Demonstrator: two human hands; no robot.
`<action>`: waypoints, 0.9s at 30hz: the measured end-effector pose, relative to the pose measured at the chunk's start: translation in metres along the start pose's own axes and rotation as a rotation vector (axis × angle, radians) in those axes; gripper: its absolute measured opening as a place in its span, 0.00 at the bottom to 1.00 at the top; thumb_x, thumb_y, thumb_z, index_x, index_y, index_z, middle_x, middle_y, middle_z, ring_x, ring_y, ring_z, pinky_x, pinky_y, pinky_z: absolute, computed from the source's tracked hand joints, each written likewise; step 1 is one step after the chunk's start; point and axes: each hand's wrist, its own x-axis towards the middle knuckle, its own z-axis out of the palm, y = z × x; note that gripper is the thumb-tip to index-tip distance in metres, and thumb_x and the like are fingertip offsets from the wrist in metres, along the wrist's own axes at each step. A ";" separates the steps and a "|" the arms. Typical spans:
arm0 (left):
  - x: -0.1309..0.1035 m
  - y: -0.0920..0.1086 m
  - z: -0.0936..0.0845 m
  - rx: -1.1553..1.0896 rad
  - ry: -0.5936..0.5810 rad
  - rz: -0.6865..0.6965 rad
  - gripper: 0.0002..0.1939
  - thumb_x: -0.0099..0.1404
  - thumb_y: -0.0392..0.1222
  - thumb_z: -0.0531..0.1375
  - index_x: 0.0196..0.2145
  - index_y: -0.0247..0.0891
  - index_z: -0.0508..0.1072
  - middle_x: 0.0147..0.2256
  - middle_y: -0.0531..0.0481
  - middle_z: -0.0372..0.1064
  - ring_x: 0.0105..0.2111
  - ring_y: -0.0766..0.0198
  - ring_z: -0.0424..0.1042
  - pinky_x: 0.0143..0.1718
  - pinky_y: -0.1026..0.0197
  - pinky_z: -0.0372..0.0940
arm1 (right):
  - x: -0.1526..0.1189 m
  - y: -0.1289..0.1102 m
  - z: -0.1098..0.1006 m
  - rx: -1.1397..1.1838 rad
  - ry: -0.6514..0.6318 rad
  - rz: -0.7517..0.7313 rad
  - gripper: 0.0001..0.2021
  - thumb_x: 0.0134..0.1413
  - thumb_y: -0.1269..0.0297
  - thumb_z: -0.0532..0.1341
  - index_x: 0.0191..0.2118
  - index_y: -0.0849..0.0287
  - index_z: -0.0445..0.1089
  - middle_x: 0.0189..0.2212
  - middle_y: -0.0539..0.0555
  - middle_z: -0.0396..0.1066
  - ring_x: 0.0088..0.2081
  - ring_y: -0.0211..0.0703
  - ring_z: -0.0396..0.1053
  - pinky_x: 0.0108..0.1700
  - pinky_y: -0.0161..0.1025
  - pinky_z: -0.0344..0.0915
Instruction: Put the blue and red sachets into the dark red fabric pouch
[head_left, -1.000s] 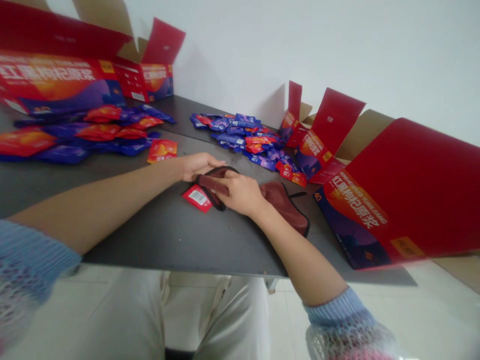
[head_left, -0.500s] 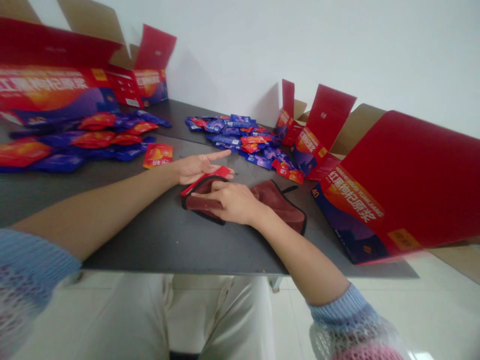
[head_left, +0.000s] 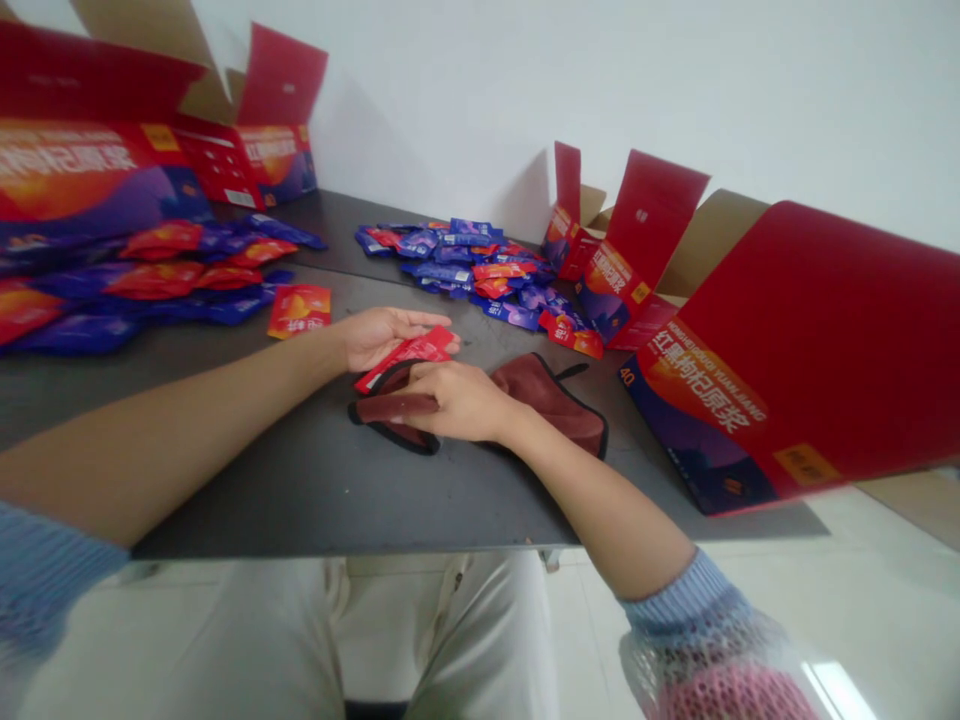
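While the left hand (head_left: 379, 338) lies open with a red sachet (head_left: 421, 348) against its fingers | the right hand (head_left: 469, 402) grips a brown cloth (head_left: 559, 398) | sachet and cloth: between the front edge of the table (head_left: 300, 500) and the sachet heap (head_left: 454, 255).

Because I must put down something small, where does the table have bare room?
Bare: between the brown cloth and the near edge of the table; also between the left sachet pile and the left forearm. Crowded: back right, where the middle sachet pile lies beside open boxes.
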 end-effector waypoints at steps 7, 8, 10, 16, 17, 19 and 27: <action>-0.007 -0.004 0.019 0.010 0.204 0.058 0.22 0.63 0.25 0.58 0.55 0.29 0.73 0.42 0.36 0.79 0.36 0.56 0.80 0.41 0.56 0.73 | -0.010 0.036 -0.014 -0.203 0.150 0.303 0.15 0.63 0.55 0.59 0.49 0.52 0.77 0.46 0.52 0.75 0.45 0.43 0.72 0.43 0.36 0.62; -0.007 -0.005 0.021 0.001 0.239 0.065 0.21 0.64 0.25 0.58 0.54 0.28 0.73 0.41 0.37 0.79 0.34 0.57 0.80 0.41 0.56 0.73 | -0.012 0.043 -0.016 -0.240 0.156 0.355 0.15 0.63 0.54 0.58 0.50 0.51 0.76 0.46 0.52 0.75 0.45 0.44 0.72 0.42 0.37 0.62; -0.006 -0.006 0.025 -0.018 0.310 0.080 0.20 0.66 0.25 0.56 0.54 0.28 0.73 0.38 0.38 0.79 0.33 0.58 0.79 0.40 0.56 0.73 | -0.014 0.049 -0.018 -0.308 0.151 0.415 0.17 0.64 0.52 0.56 0.52 0.49 0.75 0.46 0.53 0.74 0.44 0.46 0.72 0.41 0.38 0.62; -0.002 -0.009 0.029 -0.017 0.393 0.128 0.20 0.66 0.28 0.57 0.56 0.29 0.72 0.38 0.39 0.79 0.33 0.57 0.80 0.40 0.57 0.74 | -0.005 0.018 -0.008 -0.400 0.100 0.156 0.22 0.65 0.56 0.54 0.63 0.42 0.65 0.47 0.53 0.71 0.45 0.45 0.69 0.39 0.37 0.61; -0.002 -0.009 0.029 -0.009 0.401 0.135 0.21 0.66 0.28 0.58 0.56 0.29 0.72 0.38 0.38 0.79 0.33 0.57 0.80 0.41 0.58 0.74 | -0.003 0.010 -0.006 -0.382 0.075 0.092 0.22 0.65 0.57 0.55 0.63 0.43 0.65 0.47 0.53 0.70 0.45 0.45 0.69 0.38 0.37 0.60; -0.004 -0.007 0.031 0.009 0.394 0.143 0.24 0.65 0.26 0.58 0.58 0.27 0.69 0.39 0.36 0.79 0.35 0.56 0.80 0.43 0.57 0.73 | -0.001 -0.001 -0.003 -0.335 0.033 -0.003 0.22 0.63 0.58 0.57 0.61 0.45 0.68 0.45 0.53 0.70 0.44 0.43 0.68 0.36 0.36 0.59; -0.013 0.003 0.032 0.132 0.209 0.078 0.27 0.63 0.28 0.55 0.59 0.29 0.69 0.48 0.33 0.76 0.49 0.49 0.77 0.54 0.50 0.67 | -0.003 -0.009 -0.004 -0.210 -0.007 -0.008 0.17 0.63 0.55 0.58 0.55 0.46 0.74 0.45 0.51 0.71 0.41 0.39 0.68 0.33 0.34 0.57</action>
